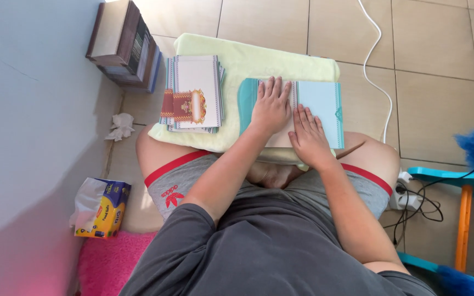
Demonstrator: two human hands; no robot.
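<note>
A pale yellow cushion lies across my crossed legs. On it rests an open teal and white card. My left hand lies flat on the card's left half, fingers spread and pointing away from me. My right hand presses flat on the card just beside it, near the middle fold. To the left on the cushion sits a stack of white cards with a red and gold band at the near end. Neither hand grips anything.
A wooden box of books stands against the wall at the upper left. A crumpled tissue and a tissue box lie by the wall. A white cable, a power strip and a blue stool are at right.
</note>
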